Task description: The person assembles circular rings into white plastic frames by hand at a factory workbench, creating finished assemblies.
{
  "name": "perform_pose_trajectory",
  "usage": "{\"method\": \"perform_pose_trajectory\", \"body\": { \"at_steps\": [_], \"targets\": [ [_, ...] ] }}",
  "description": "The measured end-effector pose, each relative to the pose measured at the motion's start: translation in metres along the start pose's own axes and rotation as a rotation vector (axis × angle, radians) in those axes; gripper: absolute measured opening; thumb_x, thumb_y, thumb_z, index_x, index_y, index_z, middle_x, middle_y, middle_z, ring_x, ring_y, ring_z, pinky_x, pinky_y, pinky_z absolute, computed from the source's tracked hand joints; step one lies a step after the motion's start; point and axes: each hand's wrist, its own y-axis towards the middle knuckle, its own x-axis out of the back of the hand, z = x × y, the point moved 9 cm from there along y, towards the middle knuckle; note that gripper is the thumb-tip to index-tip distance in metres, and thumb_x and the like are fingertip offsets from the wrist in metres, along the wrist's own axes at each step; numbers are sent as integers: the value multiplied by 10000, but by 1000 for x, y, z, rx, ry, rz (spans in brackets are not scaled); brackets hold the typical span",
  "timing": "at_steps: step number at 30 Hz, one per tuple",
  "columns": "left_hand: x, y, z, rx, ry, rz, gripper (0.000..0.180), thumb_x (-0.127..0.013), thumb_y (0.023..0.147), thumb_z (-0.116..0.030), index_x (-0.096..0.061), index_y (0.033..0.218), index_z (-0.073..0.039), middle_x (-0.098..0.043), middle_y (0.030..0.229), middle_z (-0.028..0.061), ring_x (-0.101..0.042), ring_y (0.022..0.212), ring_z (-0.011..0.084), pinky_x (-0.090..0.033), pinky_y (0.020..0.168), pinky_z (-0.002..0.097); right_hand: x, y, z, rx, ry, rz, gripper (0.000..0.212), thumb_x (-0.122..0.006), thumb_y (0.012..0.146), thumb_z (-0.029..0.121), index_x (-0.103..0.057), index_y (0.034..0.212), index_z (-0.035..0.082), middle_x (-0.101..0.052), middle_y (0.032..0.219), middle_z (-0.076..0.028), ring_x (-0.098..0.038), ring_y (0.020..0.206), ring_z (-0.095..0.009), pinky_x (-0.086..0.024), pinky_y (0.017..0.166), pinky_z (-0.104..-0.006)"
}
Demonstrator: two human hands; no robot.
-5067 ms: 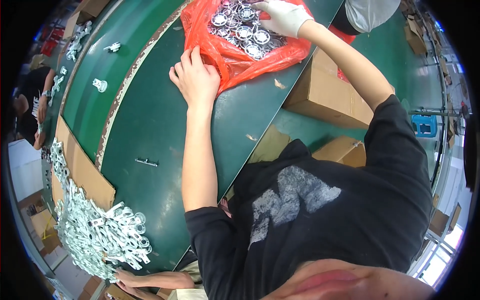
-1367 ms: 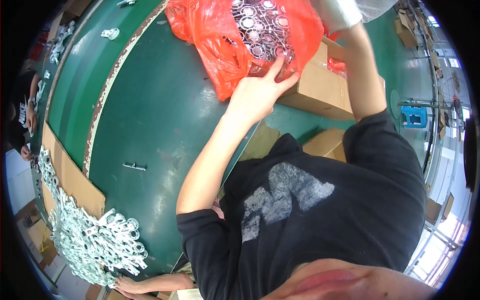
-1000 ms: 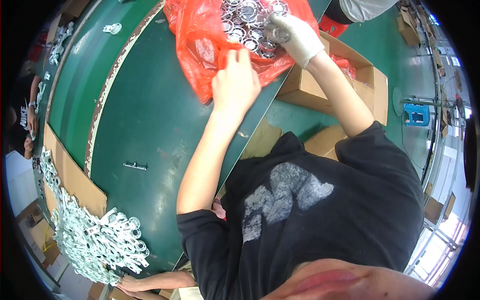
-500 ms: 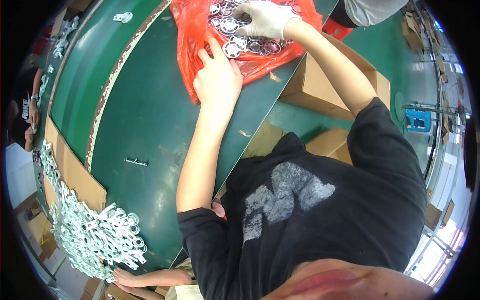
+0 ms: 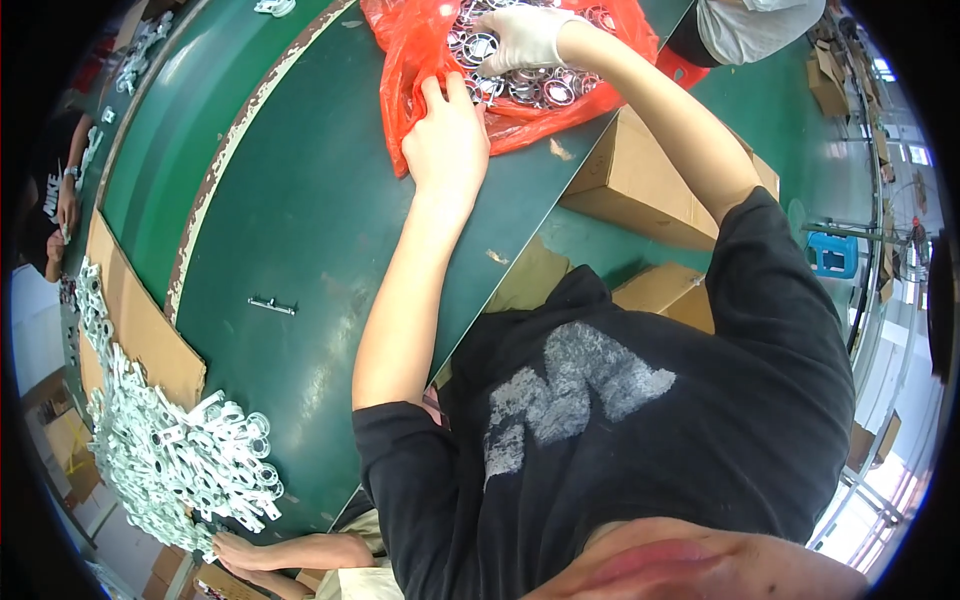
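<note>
A red plastic bag full of round, shiny chrome-and-black parts lies open at the far side of the green table. My bare left hand is closed on the bag's near left edge, its fingertips partly hidden in the folds. Inside the bag's mouth is my right hand, in a white glove. Its thumb and fingers are spread over the parts, with one ringed part between them. The far fingers are partly out of sight.
A heap of pale metal parts lies at the left beside a cardboard sheet; another person's hand touches it. A small dark strip rests on the table. Cardboard boxes stand right of the table edge. More people are at far left and top right.
The red bag has shifted right and slightly away, with both my hands moving along with it. My left fingers now sit deeper in the bag's edge.
</note>
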Motion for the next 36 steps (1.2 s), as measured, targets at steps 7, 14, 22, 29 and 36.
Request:
{"method": "perform_pose_trajectory", "body": {
  "at_steps": [7, 14, 22, 29, 36],
  "targets": [
    [-2, 2, 6, 70, -138, 84, 432, -685, 937, -335, -523, 1253, -89, -556, 1314, 165, -718, 836, 421, -588, 686, 525, 13, -23, 24, 257, -172, -430, 586, -728, 763, 330, -628, 1248, 17, -704, 978, -265, -696, 956, -398, -553, 838, -463],
    [-3, 6, 5, 21, -145, 35, 344, -681, 941, -336, -547, 1125, -78, -619, 1196, 151, -710, 806, 418, -569, 674, 540, -18, 18, -32, -79, -139, -126, 559, -726, 843, 382, -663, 1256, 10, -741, 1032, -180, -728, 883, -312, -564, 859, -388],
    [8, 10, 56, 265, -667, -236, 252, -593, 972, -223, -556, 1155, -54, -720, 910, 250, -696, 863, 466, -529, 746, 561, -8, 17, -3, 98, -40, -140, 566, -703, 811, 357, -642, 1304, 84, -712, 989, -240, -702, 928, -384, -556, 861, -458],
    [5, 12, 52, 185, -633, -218, 268, -565, 965, -175, -581, 1225, -111, -731, 914, 223, -705, 873, 442, -538, 758, 543, -5, 19, 24, 144, -126, 163, 306, -720, 766, 290, -701, 962, 56, -710, 844, -198, -699, 796, -366, -555, 704, -464],
    [8, 12, 54, 207, -643, -172, 218, -575, 954, -188, -643, 1128, -75, -732, 906, 212, -702, 882, 438, -539, 772, 527, 12, 3, 37, 56, -107, -102, 400, -681, 791, 327, -686, 979, -26, -708, 951, -266, -710, 898, -382, -568, 793, -464]
  ]
}}
